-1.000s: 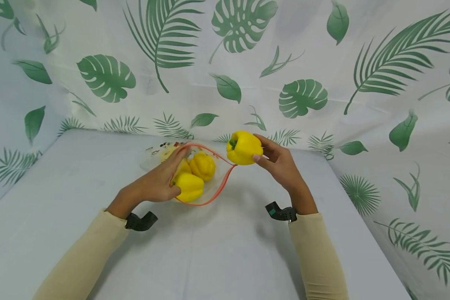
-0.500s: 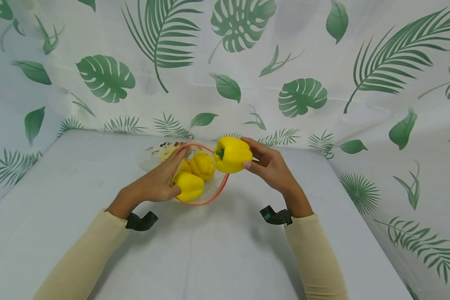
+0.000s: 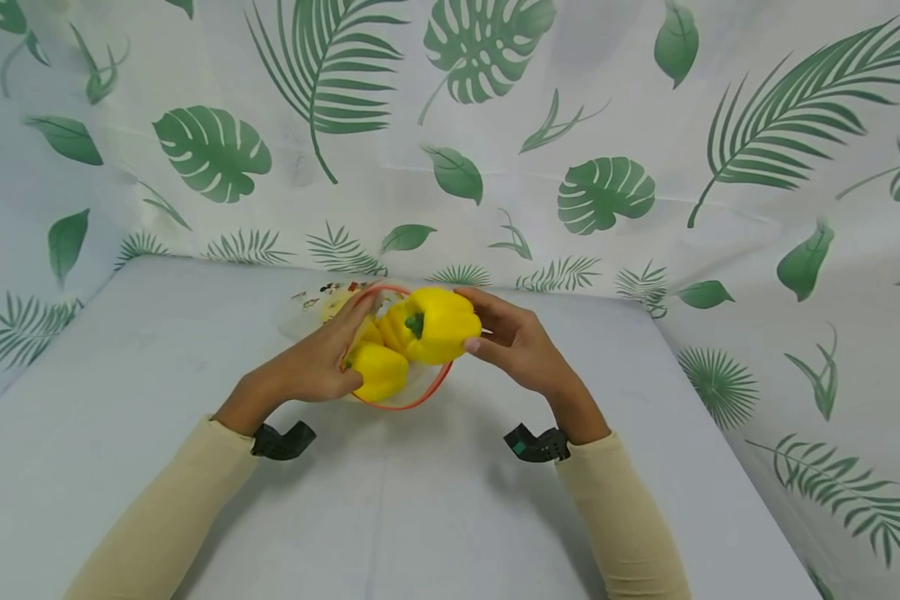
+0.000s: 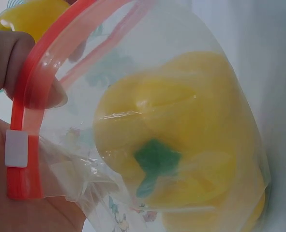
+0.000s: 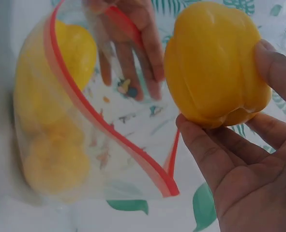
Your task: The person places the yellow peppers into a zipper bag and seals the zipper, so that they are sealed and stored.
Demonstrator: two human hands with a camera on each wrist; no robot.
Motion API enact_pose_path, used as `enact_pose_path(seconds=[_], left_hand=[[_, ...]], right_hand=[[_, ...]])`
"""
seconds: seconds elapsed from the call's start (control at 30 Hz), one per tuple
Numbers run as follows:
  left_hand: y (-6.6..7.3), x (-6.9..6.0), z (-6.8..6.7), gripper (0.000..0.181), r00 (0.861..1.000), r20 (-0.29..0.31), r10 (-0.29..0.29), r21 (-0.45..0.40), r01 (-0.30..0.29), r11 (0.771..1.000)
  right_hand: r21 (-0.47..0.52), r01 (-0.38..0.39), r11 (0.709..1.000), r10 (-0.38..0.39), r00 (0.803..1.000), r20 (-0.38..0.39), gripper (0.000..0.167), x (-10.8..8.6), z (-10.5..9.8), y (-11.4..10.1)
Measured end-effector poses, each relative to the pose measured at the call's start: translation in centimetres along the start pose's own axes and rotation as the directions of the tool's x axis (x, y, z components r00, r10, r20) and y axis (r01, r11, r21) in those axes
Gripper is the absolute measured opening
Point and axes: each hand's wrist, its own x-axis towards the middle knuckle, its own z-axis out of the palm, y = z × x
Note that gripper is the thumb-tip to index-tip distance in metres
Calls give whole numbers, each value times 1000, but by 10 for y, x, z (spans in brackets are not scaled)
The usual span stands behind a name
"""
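Observation:
A clear bag with a red zip rim (image 3: 420, 398) stands open on the table, with yellow peppers (image 3: 378, 372) inside. My left hand (image 3: 307, 360) grips the rim at its left side; in the left wrist view the thumb hooks over the red strip (image 4: 24, 111). My right hand (image 3: 521, 343) holds another yellow pepper (image 3: 444, 326), stem facing left, at the bag's mouth. The right wrist view shows fingers and thumb round this pepper (image 5: 215, 63), just outside the red rim (image 5: 104, 126).
The pale table (image 3: 330, 517) reaches back to a white cloth wall with green leaf prints (image 3: 457, 175). Black wrist devices are worn on the left (image 3: 283, 442) and right (image 3: 537, 443) wrists.
My right hand has brought its pepper left and slightly down, from beside the bag to over its mouth, where it now covers part of a pepper inside. My left hand has stayed put.

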Motion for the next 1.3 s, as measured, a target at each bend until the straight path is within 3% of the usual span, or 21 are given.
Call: enact_pose_path(seconds=[0.2, 0.47, 0.9, 1.3], left_hand=[[-2, 0, 0, 103, 1000, 7, 5, -4, -5, 1000], [-1, 1, -1, 104, 1000, 9, 7, -22, -7, 1000], [2, 1, -2, 103, 1000, 22, 14, -19, -14, 1000], [4, -1, -1, 99, 999, 37, 26, 17, -26, 1000]], right_hand=[[40, -2, 999, -2, 994, 105, 60, 2, 9, 7], [-12, -42, 999, 43, 989, 145, 62, 4, 23, 13], [-178, -122, 977, 133, 990, 53, 64, 7, 31, 22], [-307, -96, 947, 92, 995, -28, 67, 6, 32, 27]])
